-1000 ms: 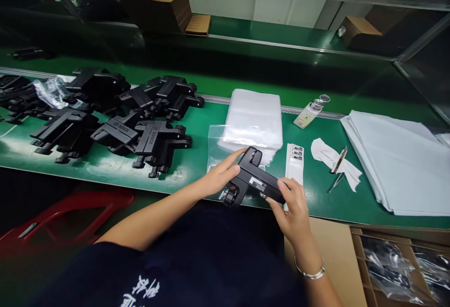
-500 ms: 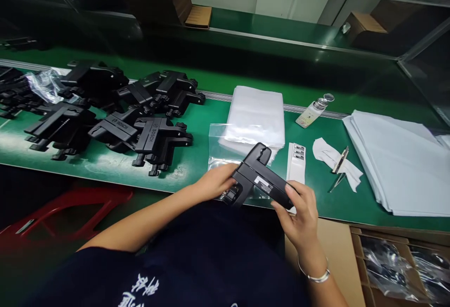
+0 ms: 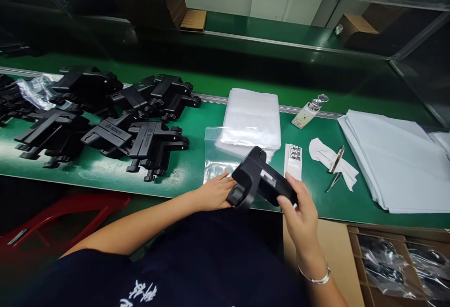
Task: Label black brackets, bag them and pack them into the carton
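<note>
My right hand (image 3: 301,215) grips one end of a black plastic bracket (image 3: 255,175) with a small white label and a knob at its lower left end. The bracket is held tilted above the front edge of the bench. My left hand (image 3: 215,192) has its fingers stretched out and lies at the lower edge of a clear plastic bag (image 3: 213,150). Its fingertips are close to the bracket's left end, which partly hides them. Behind the bracket rests a stack of translucent white bags (image 3: 251,115). A strip of printed labels (image 3: 294,159) lies near my right hand.
Several similar black brackets (image 3: 149,145) marked BOSCH cover the bench's left side. Tweezers (image 3: 336,159) lie on a white cloth (image 3: 319,152), near a small bottle (image 3: 305,116). White sheets (image 3: 404,161) are stacked at right, above a divided carton (image 3: 363,269). A red stool (image 3: 70,218) stands lower left.
My left hand has come off the bracket, and its fingers have straightened over the bag. The bracket has turned in my right hand, its knobbed end now facing me more.
</note>
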